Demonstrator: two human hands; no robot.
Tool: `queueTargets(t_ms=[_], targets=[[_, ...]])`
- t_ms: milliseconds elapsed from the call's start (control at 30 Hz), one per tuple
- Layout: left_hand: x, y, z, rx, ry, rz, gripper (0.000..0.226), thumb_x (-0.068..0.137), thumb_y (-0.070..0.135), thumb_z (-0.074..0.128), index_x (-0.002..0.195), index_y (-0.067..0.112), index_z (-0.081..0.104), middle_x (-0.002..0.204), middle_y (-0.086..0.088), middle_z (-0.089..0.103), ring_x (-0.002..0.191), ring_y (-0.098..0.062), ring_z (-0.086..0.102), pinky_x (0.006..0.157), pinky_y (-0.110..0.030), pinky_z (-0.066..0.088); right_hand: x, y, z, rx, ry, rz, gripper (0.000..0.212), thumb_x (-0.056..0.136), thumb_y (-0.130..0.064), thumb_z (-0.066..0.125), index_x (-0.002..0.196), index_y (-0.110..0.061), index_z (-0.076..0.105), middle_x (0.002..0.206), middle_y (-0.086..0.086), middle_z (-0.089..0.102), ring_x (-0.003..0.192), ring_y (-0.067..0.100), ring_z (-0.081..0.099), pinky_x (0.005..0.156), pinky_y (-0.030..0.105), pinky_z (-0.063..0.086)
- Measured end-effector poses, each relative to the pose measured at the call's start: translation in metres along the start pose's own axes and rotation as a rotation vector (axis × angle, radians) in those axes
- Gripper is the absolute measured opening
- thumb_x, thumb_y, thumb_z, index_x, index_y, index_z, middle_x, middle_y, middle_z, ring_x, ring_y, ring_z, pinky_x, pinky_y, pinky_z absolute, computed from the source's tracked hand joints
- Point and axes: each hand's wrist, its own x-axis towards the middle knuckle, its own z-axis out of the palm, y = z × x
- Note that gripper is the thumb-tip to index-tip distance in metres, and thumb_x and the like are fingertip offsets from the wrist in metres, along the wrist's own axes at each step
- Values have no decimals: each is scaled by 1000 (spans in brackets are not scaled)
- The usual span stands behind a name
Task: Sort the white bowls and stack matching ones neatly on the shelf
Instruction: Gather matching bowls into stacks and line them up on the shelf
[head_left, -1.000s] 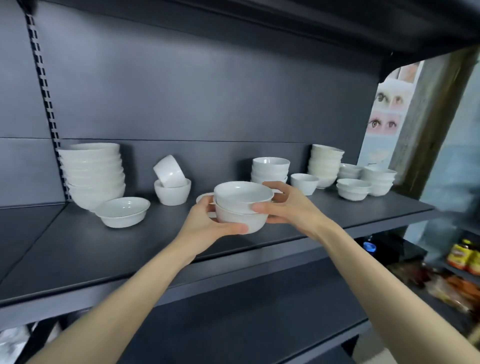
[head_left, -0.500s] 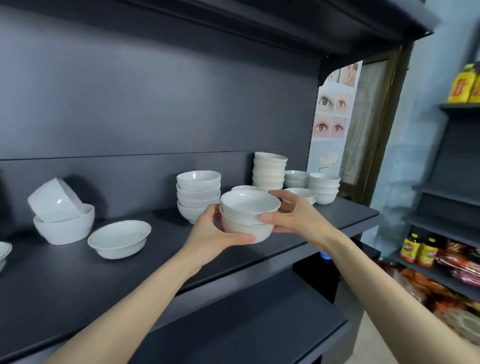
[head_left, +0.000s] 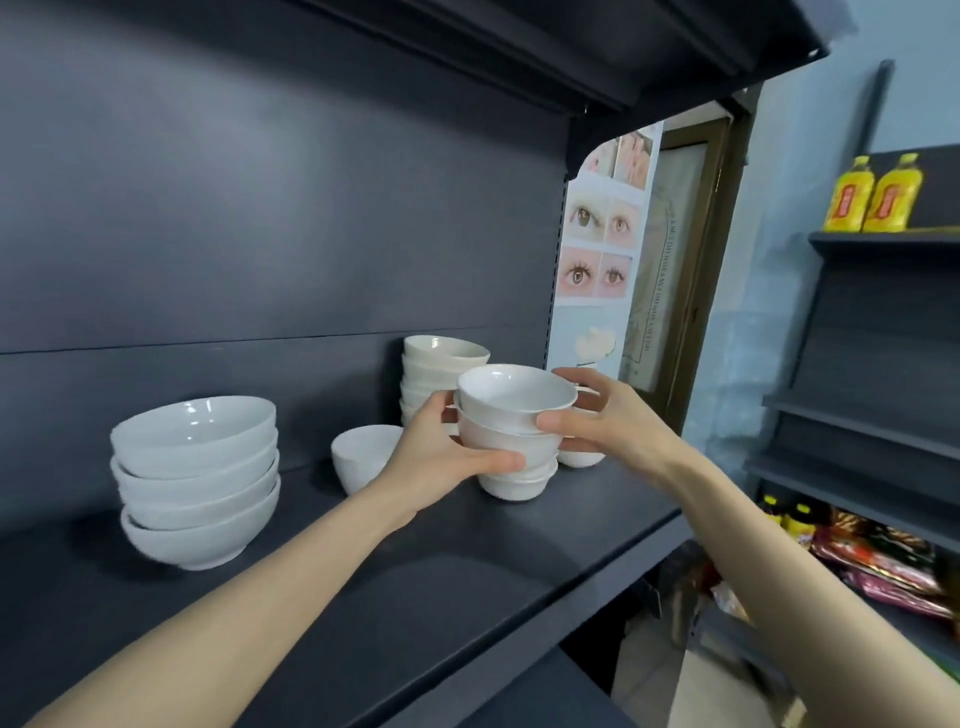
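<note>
Left hand (head_left: 441, 457) and right hand (head_left: 608, 421) grip nested bowls (head_left: 514, 410) near shelf (head_left: 467, 577) end.

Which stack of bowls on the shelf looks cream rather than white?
The tall stack at the back, behind the held bowls; its bowls look creamy, the others plain white.

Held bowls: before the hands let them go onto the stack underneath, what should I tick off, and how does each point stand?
1. Grip of the left hand on the held bowls: ok.
2. Grip of the right hand on their other side: ok.
3. Lined up over the small stack on the shelf: ok.
4. Seated on that stack: cannot tell, fingers hide the joint.
5. Same size as that stack: cannot tell.
6. The single bowl stands apart on the left: ok.
</note>
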Motion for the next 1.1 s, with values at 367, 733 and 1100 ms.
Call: queueTargets(t_ms=[367, 733, 1100], targets=[[123, -5, 110, 55, 64, 39, 97, 33, 46, 88, 120, 21, 53, 116, 7, 64, 104, -9, 63, 81, -40, 59, 93, 65, -129, 26, -25, -58, 90, 59, -33, 87, 138, -19, 47, 121, 2, 65, 110, 17, 66, 93, 39, 55], [188, -24, 167, 125, 262, -65, 69, 56, 14, 92, 111, 19, 50, 107, 7, 65, 95, 0, 60, 61, -5, 46, 185, 116, -186, 78, -227, -97, 59, 72, -20, 82, 123, -25, 53, 116, 1, 67, 102, 13, 68, 80, 28, 59], [195, -41, 177, 224, 279, -150, 85, 31, 48, 86, 105, 27, 50, 119, 5, 58, 104, -3, 58, 78, -21, 49, 205, 156, -183, 143, -283, -70, 57, 66, -29, 86, 115, -30, 58, 109, -1, 71, 106, 15, 67, 93, 33, 54]])
